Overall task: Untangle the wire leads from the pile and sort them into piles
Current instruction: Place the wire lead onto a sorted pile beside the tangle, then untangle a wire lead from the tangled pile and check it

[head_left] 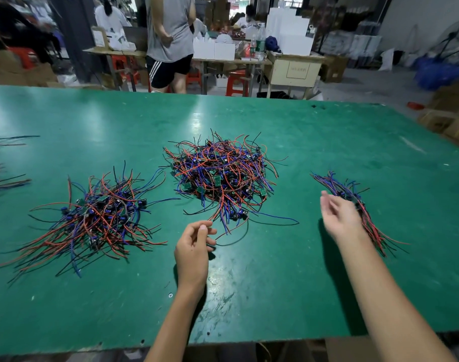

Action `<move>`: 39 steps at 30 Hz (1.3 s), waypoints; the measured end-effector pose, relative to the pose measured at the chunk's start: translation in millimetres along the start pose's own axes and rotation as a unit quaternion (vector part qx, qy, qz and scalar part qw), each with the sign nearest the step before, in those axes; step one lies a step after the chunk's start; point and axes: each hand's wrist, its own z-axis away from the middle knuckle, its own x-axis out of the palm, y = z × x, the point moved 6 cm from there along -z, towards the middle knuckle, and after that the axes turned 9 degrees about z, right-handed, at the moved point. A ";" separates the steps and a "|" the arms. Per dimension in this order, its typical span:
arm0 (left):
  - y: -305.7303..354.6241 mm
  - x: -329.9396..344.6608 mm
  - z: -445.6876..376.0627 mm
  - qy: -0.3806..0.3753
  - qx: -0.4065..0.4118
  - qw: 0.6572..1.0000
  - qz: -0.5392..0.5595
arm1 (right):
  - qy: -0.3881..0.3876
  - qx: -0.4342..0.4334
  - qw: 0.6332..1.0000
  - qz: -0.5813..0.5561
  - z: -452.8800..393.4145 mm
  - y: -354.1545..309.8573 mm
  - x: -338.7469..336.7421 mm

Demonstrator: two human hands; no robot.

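A tangled pile (220, 176) of red, blue and black wire leads with small green boards lies at the middle of the green table (275, 283). My left hand (194, 246) is just in front of it and pinches the ends of wires trailing from the pile's near edge. A looser pile (98, 218) of the same leads spreads out to the left. On the right lies a small aligned bundle (353, 202). My right hand (338, 215) hovers over that bundle's near side, blurred, fingers relaxed and holding nothing.
More wire ends (3, 178) show at the far left edge of the table. Behind the table a person (171, 40) stands by work tables with white boxes (288, 35), bottles and red stools (236, 82). Cardboard boxes (450, 113) sit at the right.
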 end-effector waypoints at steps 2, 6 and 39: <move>-0.9 0.7 0.7 -0.004 -0.004 1.000 -0.006 | -0.037 -0.082 0.985 0.145 16.8 11.9 18.1; -1.3 3.9 3.8 -0.027 -0.006 0.999 -0.039 | -0.095 -0.339 0.716 0.602 51.2 52.1 57.1; 7.8 24.0 17.4 -0.176 0.024 0.984 -0.019 | -0.282 -0.269 0.815 0.430 116.5 106.1 58.9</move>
